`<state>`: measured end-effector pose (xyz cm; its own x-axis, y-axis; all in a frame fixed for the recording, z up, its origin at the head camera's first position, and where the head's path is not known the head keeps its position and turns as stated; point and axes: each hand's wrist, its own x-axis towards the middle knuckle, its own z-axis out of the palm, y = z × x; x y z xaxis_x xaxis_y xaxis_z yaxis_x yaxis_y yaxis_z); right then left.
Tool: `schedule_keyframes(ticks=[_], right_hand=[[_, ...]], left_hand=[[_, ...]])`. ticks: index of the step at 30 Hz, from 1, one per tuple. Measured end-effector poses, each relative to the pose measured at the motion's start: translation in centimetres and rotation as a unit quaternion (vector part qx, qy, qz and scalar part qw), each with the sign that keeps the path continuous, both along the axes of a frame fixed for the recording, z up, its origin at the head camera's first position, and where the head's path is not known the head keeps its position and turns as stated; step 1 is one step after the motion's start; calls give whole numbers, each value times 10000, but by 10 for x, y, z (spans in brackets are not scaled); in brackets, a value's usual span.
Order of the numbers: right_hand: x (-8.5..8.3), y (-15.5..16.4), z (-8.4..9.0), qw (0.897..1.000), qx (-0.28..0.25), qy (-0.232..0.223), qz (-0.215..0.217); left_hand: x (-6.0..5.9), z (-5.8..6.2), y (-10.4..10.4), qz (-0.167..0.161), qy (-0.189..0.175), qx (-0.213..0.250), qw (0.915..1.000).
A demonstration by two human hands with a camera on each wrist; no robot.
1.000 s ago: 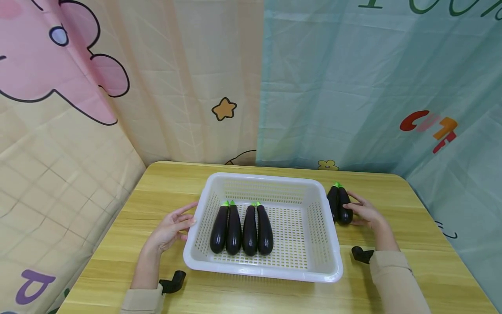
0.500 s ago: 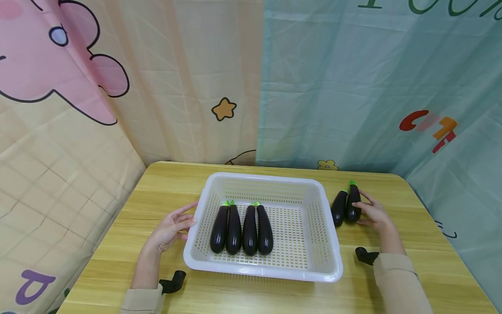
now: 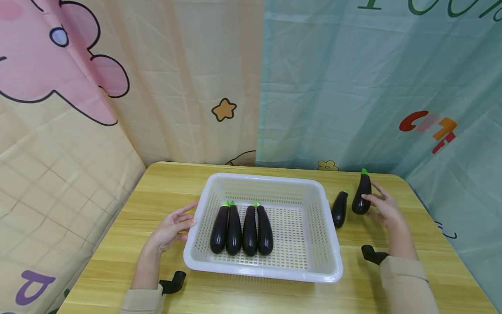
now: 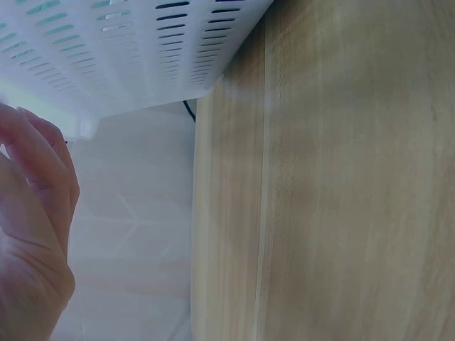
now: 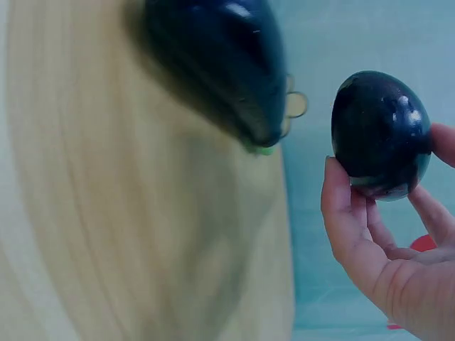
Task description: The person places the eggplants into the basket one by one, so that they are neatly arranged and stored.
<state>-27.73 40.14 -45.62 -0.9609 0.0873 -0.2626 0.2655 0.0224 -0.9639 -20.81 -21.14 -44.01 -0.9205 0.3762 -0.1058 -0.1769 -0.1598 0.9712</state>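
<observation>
My right hand (image 3: 385, 208) pinches an eggplant (image 3: 362, 194) between thumb and fingers, its green stem pointing away. In the right wrist view, this held eggplant (image 5: 380, 135) shows its rounded dark end, raised off the table. A second eggplant (image 3: 339, 209) lies on the table between that hand and the white perforated basket (image 3: 313, 274). Inside the basket, on its left half, several eggplants (image 3: 249, 231) lie side by side, stems away. My left hand (image 3: 171, 227) touches the basket's left rim with fairly straight fingers; its fingertips are cut off in the left wrist view.
The wooden table (image 3: 121, 235) extends on both sides of the basket. Its far edge meets printed curtains (image 3: 298, 109). A black wrist mount (image 3: 173, 282) sits near the left cuff and a similar mount (image 3: 374, 254) near the right cuff.
My right hand has moved right and away with one eggplant, separating it from its neighbour, which stays beside the basket. The left hand and the basket have not moved.
</observation>
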Motion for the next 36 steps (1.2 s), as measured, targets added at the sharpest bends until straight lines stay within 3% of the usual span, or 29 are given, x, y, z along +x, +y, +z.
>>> schedule_keyframes(ticks=[4, 7, 11, 15, 22, 36], right_hand=[[13, -19, 28, 9996, 185, 192, 59], [26, -37, 51, 9994, -29, 309, 129], [35, -50, 69, 9974, -514, 489, 137], [39, -59, 78, 9950, -688, 690, 203], [51, -81, 92, 9932, -526, 967, 371], [70, -128, 98, 9864, 275, 1137, 1153]], left_hand=[[0, 0, -1, -4, 7, 18, 10000], [0, -1, -1, -17, 4, 53, 10000], [0, -1, -1, -14, 11, 55, 10000], [0, 0, 0, 9, 4, 25, 10000], [0, 0, 0, 43, -81, 33, 10000], [1, 0, 1, 60, -77, 38, 9999]])
